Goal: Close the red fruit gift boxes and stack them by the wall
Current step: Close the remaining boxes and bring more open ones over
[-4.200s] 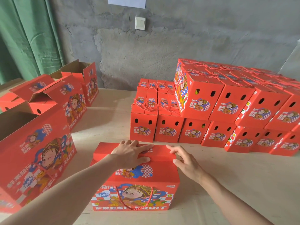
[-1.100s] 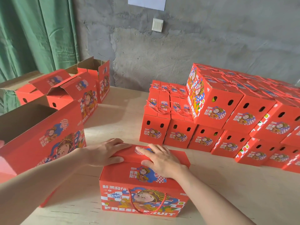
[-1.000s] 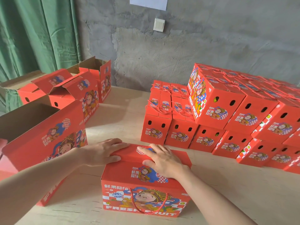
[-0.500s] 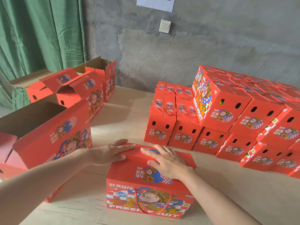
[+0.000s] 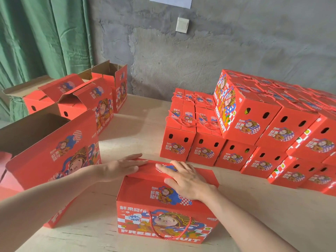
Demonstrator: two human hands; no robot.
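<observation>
A red fruit gift box [image 5: 145, 200] with a cartoon print and a red rope handle stands on the wooden table [image 5: 141, 124] right in front of me. Both lid flaps lie folded down. My left hand [image 5: 120, 168] lies flat on the far flap at the box's left end, fingers straight. My right hand [image 5: 185, 180] presses flat on the top near the middle. To the right, closed red boxes [image 5: 241, 124] are stacked in two layers against the grey wall.
Open red boxes [image 5: 52, 148] stand along the left, their flaps up, with more [image 5: 109, 84] further back near the green curtain [image 5: 41, 37]. Bare tabletop lies between the open boxes and the stack. A light switch [image 5: 182, 24] is on the wall.
My right hand moved from the box's right end onto its top and now presses there. The left hand slid to the left end of the far flap. The view has drifted left.
</observation>
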